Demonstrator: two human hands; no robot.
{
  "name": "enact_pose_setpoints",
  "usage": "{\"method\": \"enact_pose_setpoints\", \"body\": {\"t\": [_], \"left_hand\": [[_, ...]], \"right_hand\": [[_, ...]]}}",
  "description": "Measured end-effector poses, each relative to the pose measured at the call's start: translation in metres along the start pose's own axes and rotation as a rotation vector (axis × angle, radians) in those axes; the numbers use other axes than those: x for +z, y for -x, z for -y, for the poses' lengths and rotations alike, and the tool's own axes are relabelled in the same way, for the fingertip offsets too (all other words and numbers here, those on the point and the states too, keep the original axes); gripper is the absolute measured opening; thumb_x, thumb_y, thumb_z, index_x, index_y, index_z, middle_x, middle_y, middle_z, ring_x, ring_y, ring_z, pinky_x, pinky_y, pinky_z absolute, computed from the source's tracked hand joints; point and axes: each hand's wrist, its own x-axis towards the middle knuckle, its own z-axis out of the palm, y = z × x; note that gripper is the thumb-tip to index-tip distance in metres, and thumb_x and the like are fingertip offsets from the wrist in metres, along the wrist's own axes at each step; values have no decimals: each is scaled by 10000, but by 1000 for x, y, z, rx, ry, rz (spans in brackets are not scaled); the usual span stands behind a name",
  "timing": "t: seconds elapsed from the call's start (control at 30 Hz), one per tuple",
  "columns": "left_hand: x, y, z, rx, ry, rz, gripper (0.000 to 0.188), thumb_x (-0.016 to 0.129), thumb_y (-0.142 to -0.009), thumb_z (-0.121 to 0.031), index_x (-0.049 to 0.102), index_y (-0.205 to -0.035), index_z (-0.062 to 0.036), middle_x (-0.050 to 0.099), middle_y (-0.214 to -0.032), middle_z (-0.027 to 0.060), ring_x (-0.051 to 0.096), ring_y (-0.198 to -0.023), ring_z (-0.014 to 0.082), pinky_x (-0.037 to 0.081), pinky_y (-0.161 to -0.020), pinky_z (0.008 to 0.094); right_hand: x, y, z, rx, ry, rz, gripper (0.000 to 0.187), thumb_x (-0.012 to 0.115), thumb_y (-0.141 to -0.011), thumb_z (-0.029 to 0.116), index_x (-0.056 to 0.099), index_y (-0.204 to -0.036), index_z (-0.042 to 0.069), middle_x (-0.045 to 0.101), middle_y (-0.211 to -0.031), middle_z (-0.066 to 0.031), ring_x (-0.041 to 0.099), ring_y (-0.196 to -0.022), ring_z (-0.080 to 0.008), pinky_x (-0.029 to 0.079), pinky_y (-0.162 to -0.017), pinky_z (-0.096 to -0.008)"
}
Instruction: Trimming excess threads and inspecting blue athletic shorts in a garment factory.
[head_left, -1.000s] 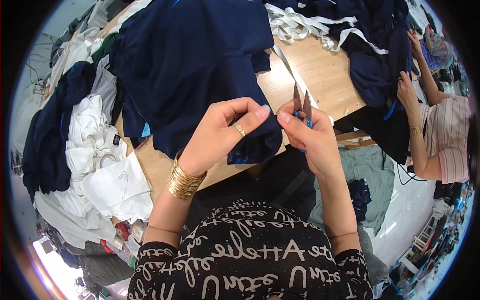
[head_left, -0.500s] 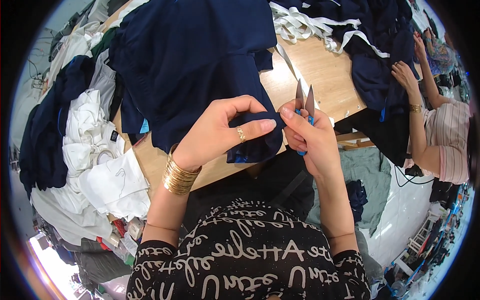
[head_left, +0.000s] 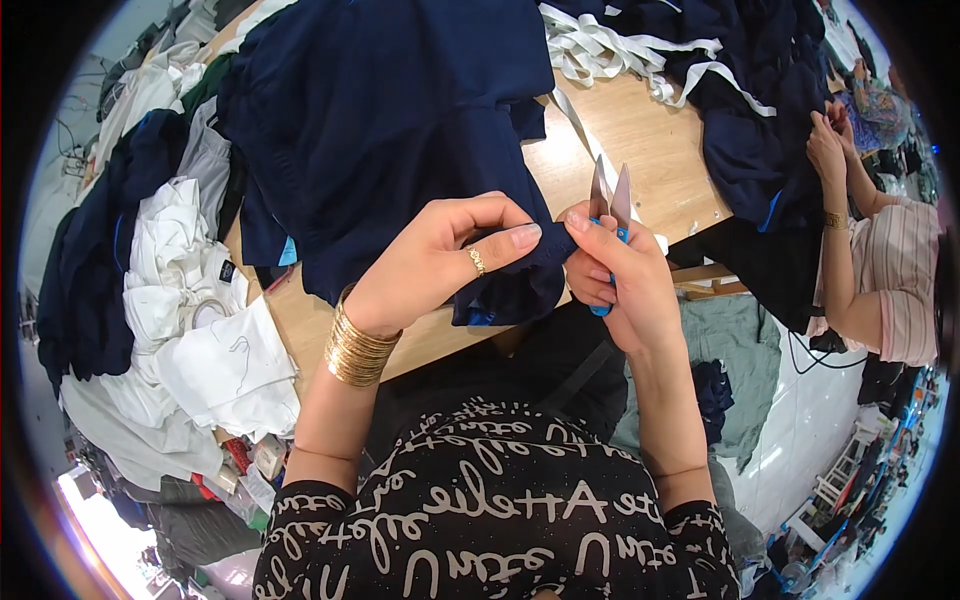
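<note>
A navy blue garment (head_left: 390, 120) is spread over the wooden table and hangs past its near edge. My left hand (head_left: 440, 260) pinches an edge of this cloth between thumb and fingers. Just to its right, my right hand (head_left: 620, 270) keeps scissors (head_left: 610, 205) with blue handles in its palm, their blades pointing away from me and a little apart. The thumb and forefinger of that same hand also grip the cloth edge, so a short stretch of it lies between both hands. The fingertips under the cloth are hidden.
White tape (head_left: 600, 50) lies in a loose tangle at the table's far side. White garments (head_left: 180, 260) are heaped on the left. Another person (head_left: 865, 240) handles dark cloth (head_left: 755, 150) at the right. The wooden table (head_left: 670, 160) shows bare between the piles.
My left hand's thumb has slid slightly left and up along the edge, widening the gap between my hands. The other person's hands have come together on the dark cloth.
</note>
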Motion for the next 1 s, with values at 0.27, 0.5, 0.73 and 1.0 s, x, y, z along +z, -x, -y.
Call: {"method": "enact_pose_setpoints", "body": {"t": [0.27,0.5,0.73,1.0], "left_hand": [[4,1,-6,-56,88,-15,219,578,-873,-207,577,-845,10,496,-715,-71,400,-689,6,369,-624,176],[-12,0,43,77,-924,-422,200,672,-672,-113,581,-843,-64,609,-794,75,568,-755,253,431,-651,368],[-48,20,108,-198,-378,-339,192,633,-782,-88,589,-929,27,654,-767,123,622,-700,120,471,-636,235],[-19,32,119,-280,106,-376,254,540,-899,-259,547,-794,-28,490,-675,-44,507,-665,21,470,-650,201]], "right_hand": [[-1,1,-1,13,-2,0,117,600,-853,189,544,-818,93,337,-519,87,255,-411,-3,165,-388,-180],[-30,-5,16,-247,-207,-173,192,524,-899,179,447,-731,124,291,-515,78,245,-385,-29,189,-369,-194],[-101,-61,-26,-562,989,-543,298,585,-852,171,582,-1109,19,629,-885,-106,555,-787,-127,443,-700,-239],[-38,-42,-87,-749,1128,69,471,624,-642,-55,580,-1078,120,594,-1048,-51,615,-817,-216,503,-691,-268]]}}
